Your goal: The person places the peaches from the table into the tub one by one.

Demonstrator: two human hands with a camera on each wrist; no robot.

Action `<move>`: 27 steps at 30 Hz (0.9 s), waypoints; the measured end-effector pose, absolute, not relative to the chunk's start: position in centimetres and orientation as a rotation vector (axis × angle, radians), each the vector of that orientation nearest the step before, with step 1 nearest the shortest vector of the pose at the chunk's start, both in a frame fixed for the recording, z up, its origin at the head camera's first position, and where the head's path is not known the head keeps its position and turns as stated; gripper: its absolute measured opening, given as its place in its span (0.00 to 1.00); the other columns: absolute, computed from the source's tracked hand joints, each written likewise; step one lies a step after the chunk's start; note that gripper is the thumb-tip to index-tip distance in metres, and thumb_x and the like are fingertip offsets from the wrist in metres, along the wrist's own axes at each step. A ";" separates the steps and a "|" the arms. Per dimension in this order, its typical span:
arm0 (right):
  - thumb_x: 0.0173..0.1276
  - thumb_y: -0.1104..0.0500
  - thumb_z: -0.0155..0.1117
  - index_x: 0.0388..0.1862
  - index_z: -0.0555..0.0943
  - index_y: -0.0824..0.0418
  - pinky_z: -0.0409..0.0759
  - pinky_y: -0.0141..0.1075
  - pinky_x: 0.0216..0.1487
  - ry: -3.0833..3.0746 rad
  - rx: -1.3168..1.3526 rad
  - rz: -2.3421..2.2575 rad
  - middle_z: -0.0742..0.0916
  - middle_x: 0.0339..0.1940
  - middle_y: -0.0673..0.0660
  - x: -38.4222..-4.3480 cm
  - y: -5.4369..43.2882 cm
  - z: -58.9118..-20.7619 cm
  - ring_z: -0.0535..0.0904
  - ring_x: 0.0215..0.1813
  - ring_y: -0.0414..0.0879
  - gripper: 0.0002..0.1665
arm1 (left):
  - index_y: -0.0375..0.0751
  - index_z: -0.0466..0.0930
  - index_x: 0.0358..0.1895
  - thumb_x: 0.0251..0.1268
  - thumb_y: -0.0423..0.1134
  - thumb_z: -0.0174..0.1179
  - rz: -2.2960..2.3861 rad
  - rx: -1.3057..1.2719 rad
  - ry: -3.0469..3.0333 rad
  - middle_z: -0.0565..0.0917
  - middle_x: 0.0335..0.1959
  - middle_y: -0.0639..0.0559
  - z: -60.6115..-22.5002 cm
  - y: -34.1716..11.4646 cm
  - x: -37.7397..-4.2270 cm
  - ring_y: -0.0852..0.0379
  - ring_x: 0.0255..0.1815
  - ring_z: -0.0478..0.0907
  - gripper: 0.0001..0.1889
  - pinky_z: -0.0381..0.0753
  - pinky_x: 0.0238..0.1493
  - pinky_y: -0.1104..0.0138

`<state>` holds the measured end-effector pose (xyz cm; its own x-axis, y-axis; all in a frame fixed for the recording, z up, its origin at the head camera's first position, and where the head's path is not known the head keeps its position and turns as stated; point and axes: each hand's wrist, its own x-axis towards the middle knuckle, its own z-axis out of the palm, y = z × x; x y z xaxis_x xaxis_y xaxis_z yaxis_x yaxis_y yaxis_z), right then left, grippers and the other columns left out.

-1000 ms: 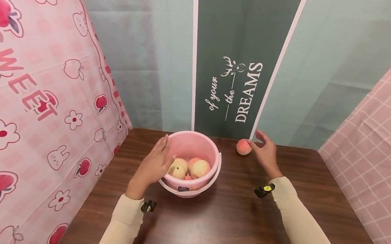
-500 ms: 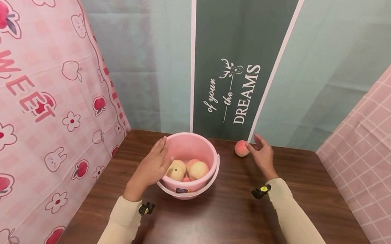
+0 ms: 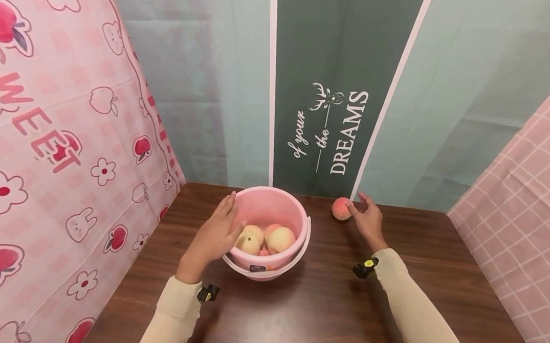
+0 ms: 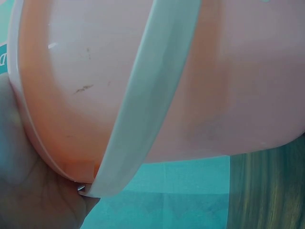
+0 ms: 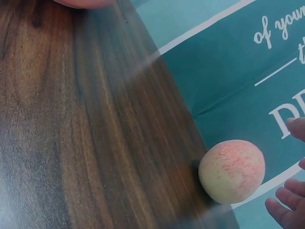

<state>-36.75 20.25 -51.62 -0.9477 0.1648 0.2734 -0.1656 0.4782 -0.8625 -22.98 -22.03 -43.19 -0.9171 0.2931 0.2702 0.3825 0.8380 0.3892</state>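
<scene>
A pink bucket (image 3: 269, 205) with several peaches (image 3: 280, 239) inside stands on the table, its handle (image 3: 290, 265) lowered along the front. My left hand (image 3: 210, 235) rests on the left side of the rim, fingers straight and thumb reaching over the edge. In the left wrist view the palm lies right at the bucket's rim (image 4: 28, 124), near the handle hinge. To the right of the bucket, a single red-and-yellow peach (image 3: 341, 208) lies near the table's back edge. My right hand (image 3: 368, 221) is beside it, fingers spread; in the right wrist view a gap shows between the fingers (image 5: 286, 202) and that peach (image 5: 232, 171).
The dark wood table (image 3: 281, 319) meets a green cloth backdrop (image 3: 315, 47) behind the bucket and peach. A pink patterned cloth (image 3: 87, 190) hangs at the left, and a pink checked cloth (image 3: 530, 216) at the right.
The right hand has drawn slightly back toward the person beside the lone peach. The left hand stays at the bucket's rim; the view shifts a little.
</scene>
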 end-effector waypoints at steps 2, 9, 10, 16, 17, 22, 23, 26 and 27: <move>0.72 0.56 0.68 0.74 0.68 0.66 0.75 0.56 0.66 -2.424 -0.017 1.452 0.74 0.72 0.69 -36.9 20.3 -51.7 0.73 0.69 0.65 0.36 | 0.28 0.54 0.78 0.80 0.51 0.47 -0.659 -0.524 -2.818 0.50 0.82 0.37 -43.2 -21.9 -23.1 0.41 0.82 0.47 0.36 0.55 0.78 0.49; 0.74 0.53 0.66 0.77 0.63 0.68 0.70 0.59 0.69 -2.545 0.003 1.359 0.70 0.74 0.72 -37.3 20.3 -52.3 0.67 0.73 0.67 0.41 | 0.29 0.53 0.78 0.80 0.51 0.48 -0.661 -0.507 -2.826 0.49 0.82 0.37 -43.2 -21.9 -22.8 0.40 0.82 0.47 0.36 0.57 0.76 0.47; 0.73 0.52 0.66 0.78 0.62 0.68 0.69 0.59 0.70 -2.557 0.007 1.357 0.69 0.75 0.72 -37.4 20.2 -52.4 0.66 0.74 0.67 0.42 | 0.28 0.53 0.78 0.79 0.51 0.49 -0.661 -0.505 -2.825 0.49 0.82 0.37 -43.2 -21.9 -22.8 0.40 0.82 0.47 0.37 0.57 0.76 0.46; 0.71 0.52 0.69 0.78 0.61 0.68 0.69 0.58 0.70 -2.567 -0.007 1.350 0.69 0.75 0.71 -38.1 20.2 -52.8 0.67 0.74 0.66 0.44 | 0.30 0.52 0.79 0.80 0.53 0.48 -0.645 -0.513 -2.816 0.49 0.83 0.39 -43.1 -21.9 -23.0 0.40 0.82 0.47 0.37 0.57 0.76 0.47; 0.71 0.52 0.69 0.78 0.61 0.67 0.69 0.58 0.71 -2.571 -0.005 1.347 0.69 0.75 0.71 -38.3 20.3 -52.8 0.67 0.74 0.66 0.44 | 0.30 0.52 0.79 0.80 0.53 0.47 -0.646 -0.512 -2.814 0.49 0.83 0.39 -43.1 -21.9 -23.1 0.40 0.82 0.47 0.38 0.57 0.76 0.47; 0.71 0.51 0.69 0.80 0.55 0.68 0.65 0.59 0.73 -2.600 0.018 1.350 0.66 0.76 0.73 -38.7 20.6 -53.4 0.64 0.75 0.67 0.49 | 0.31 0.52 0.79 0.80 0.53 0.47 -0.656 -0.513 -2.811 0.49 0.83 0.39 -43.0 -21.8 -23.1 0.40 0.82 0.47 0.38 0.58 0.76 0.47; 0.71 0.52 0.69 0.81 0.54 0.67 0.64 0.59 0.73 -2.606 0.016 1.356 0.66 0.76 0.74 -38.8 20.7 -53.6 0.64 0.75 0.67 0.50 | 0.31 0.51 0.79 0.80 0.53 0.47 -0.656 -0.513 -2.815 0.49 0.83 0.39 -43.1 -21.8 -23.1 0.40 0.82 0.47 0.37 0.57 0.76 0.47; 0.70 0.52 0.70 0.81 0.52 0.67 0.64 0.59 0.73 -2.624 0.015 1.366 0.67 0.75 0.74 -38.7 20.8 -54.1 0.65 0.75 0.66 0.52 | 0.30 0.51 0.79 0.80 0.52 0.48 -0.660 -0.516 -2.821 0.49 0.83 0.38 -43.3 -21.8 -22.9 0.40 0.83 0.46 0.37 0.57 0.76 0.46; 0.70 0.53 0.70 0.81 0.51 0.67 0.65 0.59 0.73 -2.626 0.017 1.368 0.68 0.75 0.75 -38.8 20.8 -54.2 0.66 0.74 0.66 0.52 | 0.30 0.52 0.79 0.80 0.52 0.48 -0.660 -0.518 -2.818 0.49 0.82 0.38 -43.3 -21.9 -22.8 0.40 0.82 0.46 0.37 0.57 0.76 0.47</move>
